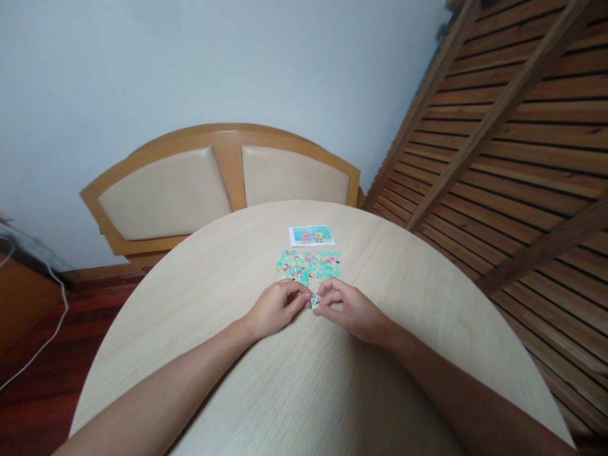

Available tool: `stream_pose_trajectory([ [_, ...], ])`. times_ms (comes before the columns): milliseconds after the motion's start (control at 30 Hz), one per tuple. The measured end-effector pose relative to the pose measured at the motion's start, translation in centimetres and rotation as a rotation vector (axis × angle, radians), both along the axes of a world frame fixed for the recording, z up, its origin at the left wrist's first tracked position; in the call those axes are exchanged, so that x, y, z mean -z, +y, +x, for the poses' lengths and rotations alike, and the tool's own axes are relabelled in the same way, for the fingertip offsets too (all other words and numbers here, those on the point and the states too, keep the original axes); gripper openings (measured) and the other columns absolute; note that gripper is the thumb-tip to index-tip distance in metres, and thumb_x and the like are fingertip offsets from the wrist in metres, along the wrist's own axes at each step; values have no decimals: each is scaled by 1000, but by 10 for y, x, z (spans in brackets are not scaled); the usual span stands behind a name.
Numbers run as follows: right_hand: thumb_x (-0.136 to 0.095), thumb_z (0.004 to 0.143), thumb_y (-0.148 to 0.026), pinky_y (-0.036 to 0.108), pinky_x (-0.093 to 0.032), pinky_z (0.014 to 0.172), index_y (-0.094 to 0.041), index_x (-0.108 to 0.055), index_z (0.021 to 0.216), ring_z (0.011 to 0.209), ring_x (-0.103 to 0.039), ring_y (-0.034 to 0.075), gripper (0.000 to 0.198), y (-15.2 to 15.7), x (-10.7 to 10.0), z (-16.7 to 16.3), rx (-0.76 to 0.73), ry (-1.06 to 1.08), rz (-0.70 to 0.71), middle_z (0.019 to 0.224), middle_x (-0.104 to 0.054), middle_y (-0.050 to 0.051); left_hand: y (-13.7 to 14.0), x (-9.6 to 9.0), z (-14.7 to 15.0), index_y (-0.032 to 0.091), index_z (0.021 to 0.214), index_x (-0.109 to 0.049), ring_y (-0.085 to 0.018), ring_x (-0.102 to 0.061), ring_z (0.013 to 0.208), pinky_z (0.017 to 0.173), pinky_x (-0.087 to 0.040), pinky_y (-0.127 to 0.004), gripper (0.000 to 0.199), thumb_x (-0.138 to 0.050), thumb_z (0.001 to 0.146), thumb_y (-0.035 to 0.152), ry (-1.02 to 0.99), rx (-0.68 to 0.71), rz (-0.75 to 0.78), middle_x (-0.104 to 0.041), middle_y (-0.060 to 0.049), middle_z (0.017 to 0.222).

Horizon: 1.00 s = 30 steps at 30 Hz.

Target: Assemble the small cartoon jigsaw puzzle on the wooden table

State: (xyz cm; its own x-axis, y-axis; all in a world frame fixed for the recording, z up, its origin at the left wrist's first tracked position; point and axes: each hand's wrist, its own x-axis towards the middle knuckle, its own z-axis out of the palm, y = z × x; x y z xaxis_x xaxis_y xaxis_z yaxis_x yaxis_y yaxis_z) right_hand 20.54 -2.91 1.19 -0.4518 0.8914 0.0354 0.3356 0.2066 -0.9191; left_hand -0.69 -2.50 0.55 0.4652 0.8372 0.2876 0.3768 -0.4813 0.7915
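A small cluster of jigsaw puzzle pieces, pale green with dark marks, lies on the table between my two hands. My left hand comes in from the left, thumb and fingers pinched together at the cluster's left edge. From the other side, my right hand curves its thumb and fingers around the right edge, gripping it. How many pieces are joined there is too small to tell. Just beyond my fingers, many loose jigsaw pieces in turquoise, yellow, pink and black are spread out in a patch.
Behind the loose pieces lies a picture card with a pink and a yellow cartoon figure on turquoise. The round wooden table reaches a padded headboard by the wall. A slatted wooden panel leans at the right; a white cable hangs left.
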Motion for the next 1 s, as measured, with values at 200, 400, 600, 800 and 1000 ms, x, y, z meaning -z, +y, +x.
stream_pose_trajectory([
  [200,-72,81,-32,28,-48,69,-22,-55,96,76,-71,19,25,-3,-2,-1,-11,4,-35,79,-75,-1,-7,1,10,14,88,-68,-14,-61,70,65,-47,-23,15,-63,87,28,-180,-79,-229,-68,-3,77],
  [400,-70,83,-29,28,-50,71,-21,-62,97,78,-71,18,19,-2,-6,5,-101,-88,64,82,-76,0,-14,-1,8,15,78,-64,-12,-57,62,57,-42,-21,4,-62,78,18,-94,-136,-260,-65,0,70],
  [600,-64,90,-23,33,-50,85,-20,-73,101,91,-67,21,15,4,-8,14,-113,-332,418,96,-74,6,-31,-13,9,19,77,-67,-15,-59,60,56,-39,-24,8,-60,81,18,333,-152,-116,-68,0,69],
  [800,-65,92,-27,34,-49,89,-23,-77,109,97,-64,22,20,5,-5,13,-169,-417,529,97,-71,6,-36,-18,14,21,75,-67,-19,-63,69,67,-42,-28,14,-57,83,15,482,-108,47,-69,-2,70],
  [1000,-59,95,-25,41,-48,98,-20,-72,119,109,-61,25,27,9,4,16,-66,-457,603,112,-71,10,-33,-16,10,21,79,-67,-21,-64,77,73,-45,-32,13,-58,88,18,488,-86,94,-69,-3,76],
])
